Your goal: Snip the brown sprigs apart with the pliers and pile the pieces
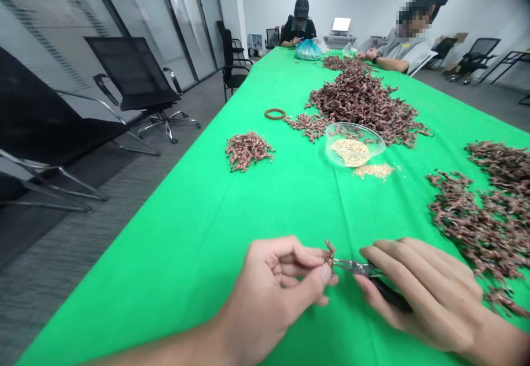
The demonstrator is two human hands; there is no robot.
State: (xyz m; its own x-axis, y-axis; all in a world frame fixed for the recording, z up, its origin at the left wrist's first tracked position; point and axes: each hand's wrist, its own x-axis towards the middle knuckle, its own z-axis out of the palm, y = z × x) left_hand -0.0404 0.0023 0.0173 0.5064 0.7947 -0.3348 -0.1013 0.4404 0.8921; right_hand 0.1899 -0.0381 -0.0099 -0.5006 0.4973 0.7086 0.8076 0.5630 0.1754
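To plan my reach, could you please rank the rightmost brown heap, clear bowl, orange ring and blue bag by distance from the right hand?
Right hand:
1. Brown heap, rightward
2. Clear bowl, mid-table
3. Orange ring, left-centre
4. Blue bag, far end

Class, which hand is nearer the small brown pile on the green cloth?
Left. The left hand is below and slightly right of the small pile in view; the right hand is farther off, to the pile's lower right.
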